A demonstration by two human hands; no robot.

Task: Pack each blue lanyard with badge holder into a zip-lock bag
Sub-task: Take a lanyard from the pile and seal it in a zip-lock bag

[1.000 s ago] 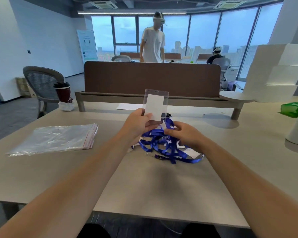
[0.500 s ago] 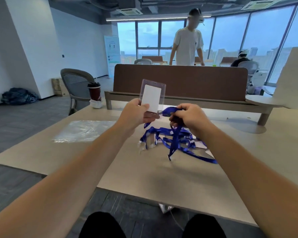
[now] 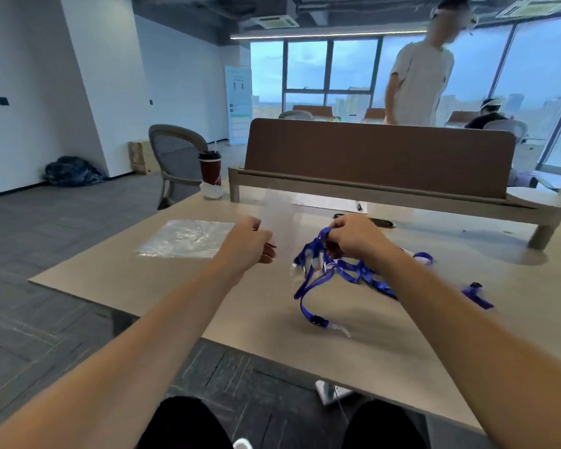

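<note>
- The left hand point(image 3: 246, 243) pinches the lower edge of a clear badge holder point(image 3: 279, 215). The holder shows only as a pale smear above the fingers. Half a second ago it stood sharp and upright, its white card plain to see.
- The right hand point(image 3: 353, 236) keeps its fingers curled round a loop of the blue lanyards point(image 3: 353, 270), lifted just off the table point(image 3: 266, 306). The rest lie tangled beneath, and one strap end with a black clip trails toward the near edge.
- The zip-lock bags point(image 3: 185, 238) lie flat to the left of the left hand, apart from it.
- A dark red cup point(image 3: 210, 168) stands at the table's far left corner. Any mark on it is too small to read.
- The banner point(image 3: 238, 102) by the window carries print too small to read.
- The person point(image 3: 418, 82) behind the partition now shows farther right than before.
</note>
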